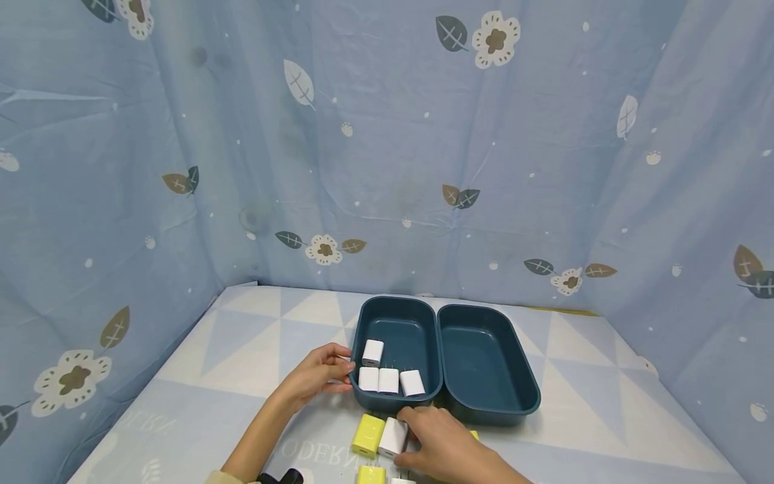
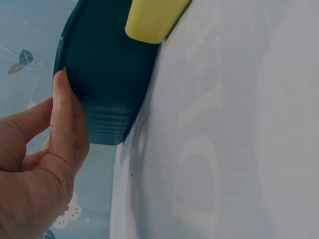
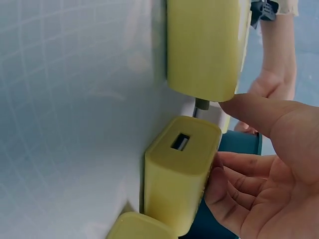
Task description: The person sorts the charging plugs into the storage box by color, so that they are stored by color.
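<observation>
Two dark teal trays stand side by side. The left tray (image 1: 363,323) holds several white chargers (image 1: 388,380); the right tray (image 1: 526,396) holds nothing. My left hand (image 1: 323,372) holds the left tray's near-left rim, and the thumb (image 2: 67,119) lies against the tray's outer wall (image 2: 107,64). In front of the trays my right hand (image 1: 438,447) pinches a white charger (image 1: 393,437) lying beside a yellow charger (image 1: 367,435). In the right wrist view the fingers (image 3: 234,179) touch a yellow charger with a USB port (image 3: 182,169).
More yellow chargers (image 1: 370,476) (image 3: 207,47) and a white one (image 1: 401,480) lie at the near edge of the table (image 1: 242,349). Blue flowered cloth (image 1: 387,134) walls in the back and both sides. A yellow charger (image 2: 154,20) lies by the tray's wall.
</observation>
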Tool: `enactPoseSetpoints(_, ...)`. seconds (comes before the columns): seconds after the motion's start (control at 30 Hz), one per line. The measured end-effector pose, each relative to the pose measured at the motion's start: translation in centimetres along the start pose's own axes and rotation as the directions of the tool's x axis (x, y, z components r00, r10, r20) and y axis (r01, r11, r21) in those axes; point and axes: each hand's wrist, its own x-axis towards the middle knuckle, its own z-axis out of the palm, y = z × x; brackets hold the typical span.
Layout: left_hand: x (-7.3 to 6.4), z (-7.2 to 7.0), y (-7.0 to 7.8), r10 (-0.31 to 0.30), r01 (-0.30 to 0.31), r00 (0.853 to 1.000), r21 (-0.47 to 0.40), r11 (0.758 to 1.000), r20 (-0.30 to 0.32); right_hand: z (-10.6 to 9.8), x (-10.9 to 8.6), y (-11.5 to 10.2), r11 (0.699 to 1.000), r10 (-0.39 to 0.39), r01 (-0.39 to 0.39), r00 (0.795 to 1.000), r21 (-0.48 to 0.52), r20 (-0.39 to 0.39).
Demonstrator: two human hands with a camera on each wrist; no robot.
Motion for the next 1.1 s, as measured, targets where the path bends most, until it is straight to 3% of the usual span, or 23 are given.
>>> enactPoseSetpoints(0.47, -0.04, 0.1, 0.13, -0.005, 0.005, 1.0, -0.001, 1.0, -0.007, 0.25, 0.13, 0.06, 1.0, -0.01, 0.01, 1.0, 0.003, -0.02)
enactPoseSetpoints(1.1, 0.08, 0.14, 0.13, -0.01, 0.01, 1.0, 0.002, 1.0, -0.013, -0.67, -0.79, 0.16, 0.985, -0.035, 0.043, 0.998, 0.17, -0.046)
